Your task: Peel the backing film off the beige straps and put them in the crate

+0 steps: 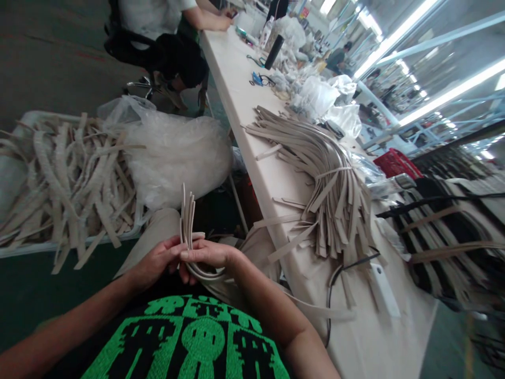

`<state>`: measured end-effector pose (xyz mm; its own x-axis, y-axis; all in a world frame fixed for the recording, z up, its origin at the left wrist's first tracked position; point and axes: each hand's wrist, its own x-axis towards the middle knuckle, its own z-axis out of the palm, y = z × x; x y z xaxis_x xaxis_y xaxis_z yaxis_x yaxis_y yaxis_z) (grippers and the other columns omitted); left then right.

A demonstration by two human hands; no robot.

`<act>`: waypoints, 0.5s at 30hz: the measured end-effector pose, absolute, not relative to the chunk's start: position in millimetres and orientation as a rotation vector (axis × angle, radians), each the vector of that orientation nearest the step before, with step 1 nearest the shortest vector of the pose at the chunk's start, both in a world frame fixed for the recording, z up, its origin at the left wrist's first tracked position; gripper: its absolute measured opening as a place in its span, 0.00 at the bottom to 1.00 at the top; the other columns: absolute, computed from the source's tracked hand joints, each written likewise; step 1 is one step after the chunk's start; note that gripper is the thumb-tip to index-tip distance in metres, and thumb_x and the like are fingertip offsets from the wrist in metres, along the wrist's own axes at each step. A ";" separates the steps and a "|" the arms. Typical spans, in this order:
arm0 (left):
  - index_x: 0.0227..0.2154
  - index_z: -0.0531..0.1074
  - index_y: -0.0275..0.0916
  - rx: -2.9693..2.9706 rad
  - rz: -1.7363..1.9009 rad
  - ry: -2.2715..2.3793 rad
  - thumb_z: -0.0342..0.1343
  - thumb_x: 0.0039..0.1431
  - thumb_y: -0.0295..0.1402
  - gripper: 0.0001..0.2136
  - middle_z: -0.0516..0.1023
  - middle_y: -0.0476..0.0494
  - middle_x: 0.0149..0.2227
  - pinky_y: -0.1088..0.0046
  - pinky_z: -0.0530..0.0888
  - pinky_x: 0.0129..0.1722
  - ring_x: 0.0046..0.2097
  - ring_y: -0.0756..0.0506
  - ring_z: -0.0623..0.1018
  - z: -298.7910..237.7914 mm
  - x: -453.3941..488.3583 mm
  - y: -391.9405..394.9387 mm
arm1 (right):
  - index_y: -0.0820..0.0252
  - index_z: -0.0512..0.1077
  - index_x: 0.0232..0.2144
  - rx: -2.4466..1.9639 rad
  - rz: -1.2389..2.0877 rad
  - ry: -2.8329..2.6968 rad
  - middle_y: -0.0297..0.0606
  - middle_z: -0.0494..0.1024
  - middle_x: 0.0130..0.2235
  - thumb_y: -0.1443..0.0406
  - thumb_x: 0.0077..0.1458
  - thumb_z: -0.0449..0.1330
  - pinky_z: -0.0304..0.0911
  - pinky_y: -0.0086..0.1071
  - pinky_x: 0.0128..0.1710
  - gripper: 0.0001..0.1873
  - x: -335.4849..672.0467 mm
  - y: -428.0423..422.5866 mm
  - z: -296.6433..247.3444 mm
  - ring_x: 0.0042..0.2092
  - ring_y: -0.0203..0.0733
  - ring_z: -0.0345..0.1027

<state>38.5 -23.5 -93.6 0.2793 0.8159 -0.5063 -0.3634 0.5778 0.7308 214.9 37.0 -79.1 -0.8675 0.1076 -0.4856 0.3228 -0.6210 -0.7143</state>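
Note:
Both hands meet over my lap, just left of the table edge. My left hand [158, 260] and my right hand [209, 254] are closed on a small bundle of beige strips [188, 218]. The strips stand up from my fingers, and their lower part curves under my right hand. A large fanned pile of the same beige strips [331, 184] lies on the white table [244, 105] to my right, some hanging over its edge.
A tray heaped with beige strips [67, 179] sits at my left beside a bulging clear plastic bag [177, 150]. Scissors [260, 80], a dark bottle [273, 51] and plastic bags lie farther along the table. Another person sits at the far end.

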 end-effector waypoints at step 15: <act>0.23 0.79 0.44 0.778 0.848 1.300 0.67 0.47 0.52 0.16 0.82 0.44 0.29 0.61 0.76 0.45 0.38 0.34 0.79 -121.4 25.1 -12.4 | 0.56 0.73 0.31 1.593 -2.620 1.451 0.25 0.73 0.21 0.52 0.58 0.64 0.63 0.25 0.22 0.15 201.1 15.5 -113.9 0.21 0.33 0.65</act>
